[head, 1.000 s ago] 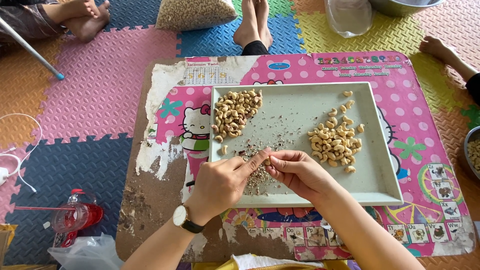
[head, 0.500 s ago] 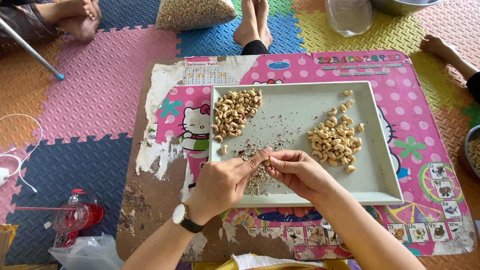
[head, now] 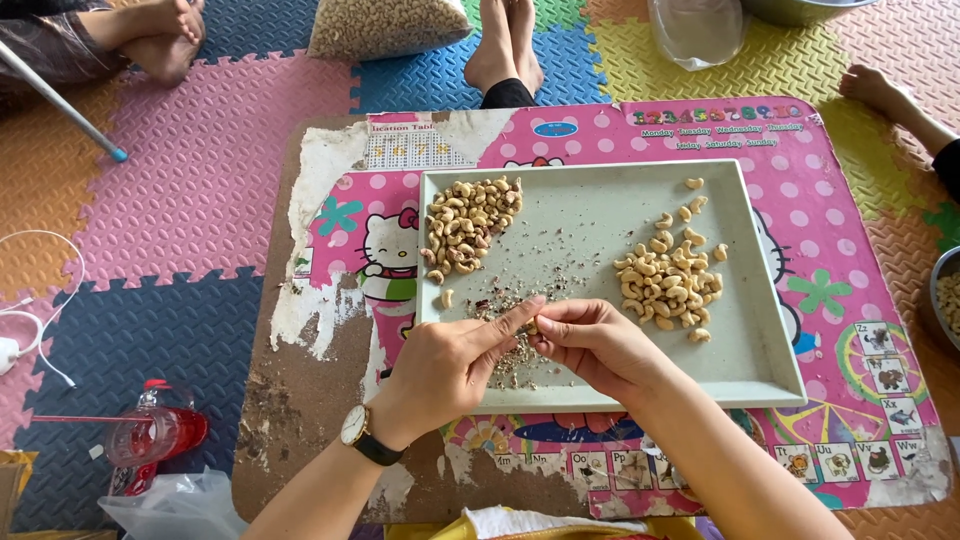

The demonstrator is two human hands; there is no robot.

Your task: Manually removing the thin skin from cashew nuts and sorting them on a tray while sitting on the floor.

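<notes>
— Looking at the hands first: how are they set?
— The left hand [head: 440,370] is curled, its forefinger stretched out toward the right hand [head: 590,345]. A single nut [head: 533,325] is pinched between the fingertips of both, just left of the frame's centre, over the tray [head: 600,215]. Both hands are closed on it; a watch [head: 357,428] is worn on the left wrist.
— What lies under them?
— A scatter of husk bits [head: 510,355] is spread on the tray's lower left part, partly hidden by the hands. A darker nut pile [head: 468,225] is heaped in the tray's upper left, a paler pile [head: 672,278] at its right, well apart.
— And the printed surfaces?
— The tray is set on a low table [head: 300,400] covered by a pink dotted sheet [head: 800,210] with a cartoon cat at the left, a number chart at the top and small picture squares at the lower right. The sheet is torn away at the left, where brown board is seen.
— What is seen around it?
— A clear bag of nuts [head: 385,25] lies at the top, beside bare feet [head: 505,45] of another person. A red bottle [head: 150,435] lies at the lower left on coloured foam mats [head: 180,170].
</notes>
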